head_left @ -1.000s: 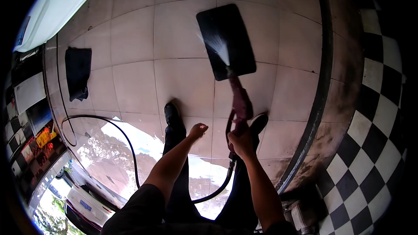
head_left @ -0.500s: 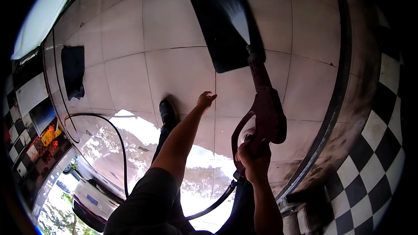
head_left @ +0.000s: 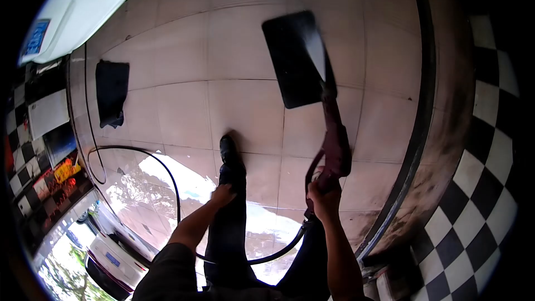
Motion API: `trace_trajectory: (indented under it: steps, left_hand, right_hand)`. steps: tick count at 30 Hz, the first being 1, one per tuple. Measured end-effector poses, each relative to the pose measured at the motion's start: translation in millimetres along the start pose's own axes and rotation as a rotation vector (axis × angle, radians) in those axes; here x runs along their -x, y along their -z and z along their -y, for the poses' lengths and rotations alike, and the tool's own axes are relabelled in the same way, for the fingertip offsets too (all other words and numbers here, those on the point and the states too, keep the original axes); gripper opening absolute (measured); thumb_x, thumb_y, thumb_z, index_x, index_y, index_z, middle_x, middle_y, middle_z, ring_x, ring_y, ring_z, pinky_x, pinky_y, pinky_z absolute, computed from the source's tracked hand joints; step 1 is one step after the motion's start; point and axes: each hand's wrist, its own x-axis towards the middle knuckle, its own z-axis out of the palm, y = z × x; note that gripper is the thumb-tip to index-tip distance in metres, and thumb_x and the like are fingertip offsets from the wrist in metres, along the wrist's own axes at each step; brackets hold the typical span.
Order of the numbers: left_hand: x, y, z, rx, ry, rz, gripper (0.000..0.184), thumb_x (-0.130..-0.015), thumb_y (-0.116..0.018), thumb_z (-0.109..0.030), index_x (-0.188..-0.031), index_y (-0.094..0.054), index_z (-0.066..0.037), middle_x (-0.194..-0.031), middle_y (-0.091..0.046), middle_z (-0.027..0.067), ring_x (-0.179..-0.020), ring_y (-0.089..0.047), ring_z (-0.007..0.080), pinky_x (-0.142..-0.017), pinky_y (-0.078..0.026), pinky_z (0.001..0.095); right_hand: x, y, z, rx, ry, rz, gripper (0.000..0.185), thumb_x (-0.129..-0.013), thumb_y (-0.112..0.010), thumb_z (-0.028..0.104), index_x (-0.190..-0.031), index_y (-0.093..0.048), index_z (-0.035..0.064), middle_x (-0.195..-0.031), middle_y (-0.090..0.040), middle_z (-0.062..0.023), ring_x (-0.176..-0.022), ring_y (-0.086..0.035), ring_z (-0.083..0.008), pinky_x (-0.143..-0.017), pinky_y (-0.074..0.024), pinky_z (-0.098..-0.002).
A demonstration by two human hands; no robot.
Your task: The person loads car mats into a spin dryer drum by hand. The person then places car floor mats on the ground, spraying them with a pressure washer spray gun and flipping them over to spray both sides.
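Note:
My right hand point(head_left: 325, 194) is wrapped round the grip of a dark red spray gun point(head_left: 336, 145). A white fan of spray leaves its nozzle over a black mat point(head_left: 292, 61) lying on the tiled floor. From the bottom of the gun a black hose point(head_left: 281, 252) curves away to the left. My left hand point(head_left: 223, 195) is beside my left leg, its fingers curled; whether anything is in it cannot be made out.
A second dark mat point(head_left: 111, 92) lies on the floor at the left. A white car point(head_left: 83, 8) stands at the upper left, and another car point(head_left: 114, 262) at the lower left. A dark channel point(head_left: 421, 134) borders the floor before a checkered wall point(head_left: 473, 189).
My left hand has drawn back from above the floor to beside my left leg, its fingers more curled. The spray has shifted to the mat's right side.

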Motion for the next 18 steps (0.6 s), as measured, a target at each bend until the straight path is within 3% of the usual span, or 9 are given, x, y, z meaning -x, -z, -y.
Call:
trace_trajectory:
  steps: [1, 3, 7, 9, 11, 13, 14, 15, 18]
  left_hand:
    - [34.5, 31.0, 3.5, -0.1, 0.173, 0.12, 0.059, -0.072, -0.059, -0.048, -0.113, -0.051, -0.006, -0.115, -0.052, 0.0174, -0.108, -0.047, 0.0348, -0.091, -0.036, 0.0507]
    - [83.2, 29.5, 57.8, -0.244, 0.273, -0.064, 0.071, -0.071, -0.06, -0.051, -0.125, -0.04, -0.008, -0.134, -0.032, 0.0168, -0.123, -0.028, 0.039, -0.096, -0.023, 0.0598]
    - [182.1, 11.8, 141.0, -0.138, 0.656, 0.051, 0.097, -0.066, -0.065, -0.052, -0.135, -0.018, -0.003, -0.141, -0.009, 0.0218, -0.13, -0.003, 0.0413, -0.1, -0.007, 0.0596]
    - [187.5, -36.7, 188.5, 0.359, 0.863, 0.09, 0.09, -0.064, -0.072, -0.043, -0.128, -0.028, 0.002, -0.131, -0.03, 0.0249, -0.116, -0.035, 0.0459, -0.091, -0.032, 0.0586]
    - [189.9, -75.9, 232.2, 1.086, 0.713, 0.176, 0.057, -0.066, -0.074, -0.025, -0.106, -0.046, 0.005, -0.095, -0.055, 0.0238, -0.074, -0.059, 0.0382, -0.058, -0.051, 0.0466]
    - [196.8, -82.1, 221.4, 1.856, 0.961, -0.363, 0.019, -0.071, -0.066, -0.004, -0.078, -0.051, 0.004, -0.06, -0.052, 0.0165, -0.044, -0.054, 0.0263, -0.033, -0.043, 0.035]
    - [211.1, -66.2, 226.9, 1.829, 0.793, -0.238, 0.008, -0.076, -0.056, 0.003, -0.071, -0.05, 0.003, -0.056, -0.05, 0.0137, -0.046, -0.053, 0.0226, -0.034, -0.04, 0.0354]
    - [228.5, -51.0, 229.0, 2.109, 0.828, -0.329, 0.007, -0.079, -0.054, 0.003, -0.074, -0.048, 0.003, -0.058, -0.051, 0.0118, -0.045, -0.052, 0.0212, -0.034, -0.038, 0.0331]
    - [274.6, -21.5, 240.2, 2.29, 0.804, -0.457, 0.008, -0.08, -0.054, -0.002, -0.076, -0.048, 0.002, -0.059, -0.051, 0.0111, -0.047, -0.053, 0.0208, -0.037, -0.039, 0.0325]
  right_hand:
    - [0.9, 2.5, -20.9, 0.028, 0.056, -0.029, 0.043, -0.072, -0.057, 0.0, -0.112, -0.043, 0.0024, -0.062, -0.051, -0.0019, -0.049, -0.048, -0.0084, -0.046, -0.0403, -0.0213]
    - [3.4, 11.7, -50.1, -0.091, 0.057, -0.068, 0.046, -0.071, -0.056, -0.001, -0.114, -0.043, 0.0039, -0.059, -0.048, -0.0022, -0.046, -0.045, -0.0098, -0.044, -0.04, -0.0234]
    - [28.6, 8.1, -25.9, -0.32, -0.212, -0.117, 0.051, -0.066, -0.055, -0.003, -0.115, -0.043, 0.0065, -0.066, -0.047, -0.0029, -0.045, -0.043, -0.0105, -0.042, -0.04, -0.0236]
    - [47.8, -19.1, 11.8, -0.324, -0.194, -0.147, 0.05, -0.069, -0.052, -0.005, -0.117, -0.039, 0.0043, -0.06, -0.044, -0.0046, -0.047, -0.043, -0.0141, -0.044, -0.0395, -0.0286]
    - [51.5, -39.0, 37.6, -0.354, -0.113, -0.092, 0.033, -0.068, -0.053, -0.003, -0.1, -0.047, 0.0028, -0.06, -0.044, -0.006, -0.05, -0.045, -0.0178, -0.047, -0.0406, -0.0308]
    - [50.5, -40.3, 64.2, -0.275, -0.177, -0.006, 0.012, -0.066, -0.053, 0.002, -0.077, -0.048, 0.0038, -0.059, -0.045, -0.008, -0.053, -0.046, -0.022, -0.05, -0.0417, -0.0336]
    - [49.4, -44.3, 72.3, -0.259, -0.24, -0.053, 0.009, -0.066, -0.053, 0.004, -0.07, -0.046, 0.0046, -0.058, -0.045, -0.0087, -0.052, -0.045, -0.0234, -0.049, -0.0416, -0.0352]
    - [51.0, -47.3, 83.1, -0.243, -0.298, -0.102, 0.01, -0.065, -0.053, 0.007, -0.063, -0.043, 0.0055, -0.058, -0.045, -0.0094, -0.051, -0.045, -0.0248, -0.049, -0.0415, -0.0368]
    - [77.2, -70.0, 127.4, -0.229, -0.319, -0.033, 0.013, -0.065, -0.051, 0.008, -0.062, -0.039, 0.0068, -0.052, -0.041, -0.0086, -0.044, -0.04, -0.0238, -0.045, -0.0396, -0.037]
